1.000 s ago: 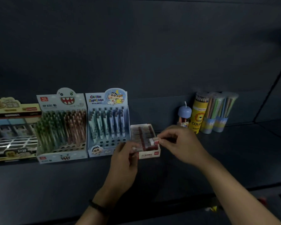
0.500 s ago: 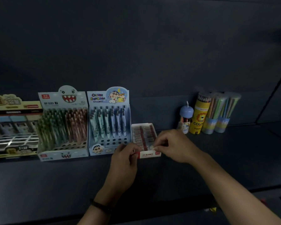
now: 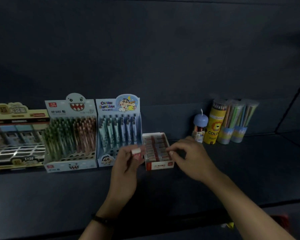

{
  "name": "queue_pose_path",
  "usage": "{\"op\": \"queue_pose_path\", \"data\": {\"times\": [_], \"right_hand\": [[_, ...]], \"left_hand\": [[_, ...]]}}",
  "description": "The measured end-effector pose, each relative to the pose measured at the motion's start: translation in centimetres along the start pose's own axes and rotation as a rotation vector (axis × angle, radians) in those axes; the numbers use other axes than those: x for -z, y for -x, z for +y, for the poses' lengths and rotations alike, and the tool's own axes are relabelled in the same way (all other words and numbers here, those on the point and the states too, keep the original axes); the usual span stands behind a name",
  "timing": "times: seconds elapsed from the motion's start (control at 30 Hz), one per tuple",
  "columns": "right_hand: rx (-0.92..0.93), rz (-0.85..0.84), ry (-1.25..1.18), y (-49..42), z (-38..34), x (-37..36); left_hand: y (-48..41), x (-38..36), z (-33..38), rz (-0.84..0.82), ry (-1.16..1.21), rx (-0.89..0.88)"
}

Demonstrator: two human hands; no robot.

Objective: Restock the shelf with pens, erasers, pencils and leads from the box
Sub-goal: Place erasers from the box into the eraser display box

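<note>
A small white and red eraser box (image 3: pixel 158 166) stands on the dark shelf (image 3: pixel 249 170), filled with rows of red-sleeved erasers. Just left of the box, my left hand (image 3: pixel 125 168) grips a few erasers (image 3: pixel 136 151), one white end showing above my fingers. My right hand (image 3: pixel 192 158) is at the box's right side. Its curled thumb and forefinger touch the erasers near the front right corner. Whether they pinch one is unclear.
Left of the eraser box stand a cartoon pen display (image 3: pixel 118 130), a shark-face pen display (image 3: pixel 71 135) and a yellow-trimmed display (image 3: pixel 16 135). To the right are a blue-capped tube (image 3: pixel 200 125), a yellow coloured-pencil tube (image 3: pixel 213 129) and clear pencil tubes (image 3: pixel 235 122).
My right hand brought an eraser down into the box and has slid to the box's right edge. My left hand lifted its erasers slightly, still beside the box.
</note>
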State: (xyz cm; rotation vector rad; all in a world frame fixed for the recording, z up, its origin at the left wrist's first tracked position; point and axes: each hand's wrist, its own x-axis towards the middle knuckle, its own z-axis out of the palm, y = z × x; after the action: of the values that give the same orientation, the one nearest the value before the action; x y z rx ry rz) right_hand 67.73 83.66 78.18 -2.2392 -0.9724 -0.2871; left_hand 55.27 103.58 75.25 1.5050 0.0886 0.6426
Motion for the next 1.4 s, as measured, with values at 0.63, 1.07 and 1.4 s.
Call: {"op": "queue_pose_path", "data": {"times": [0.63,1.07,1.4], "right_hand": [[-0.352,-0.069,-1.102,-1.0,-5.4,0.0],[-0.07,-0.012,-0.11,-8.9,0.3,-2.0],[0.004,-0.179,0.146,-11.6,1.6,-6.4]], "left_hand": [[-1.8,-0.1,4.1,-0.199,-0.051,-0.074],[-0.8,-0.9,-1.5,-0.125,-0.851,-0.204],[-1.4,-0.5,-3.3,-0.07,-0.846,-0.234]]}}
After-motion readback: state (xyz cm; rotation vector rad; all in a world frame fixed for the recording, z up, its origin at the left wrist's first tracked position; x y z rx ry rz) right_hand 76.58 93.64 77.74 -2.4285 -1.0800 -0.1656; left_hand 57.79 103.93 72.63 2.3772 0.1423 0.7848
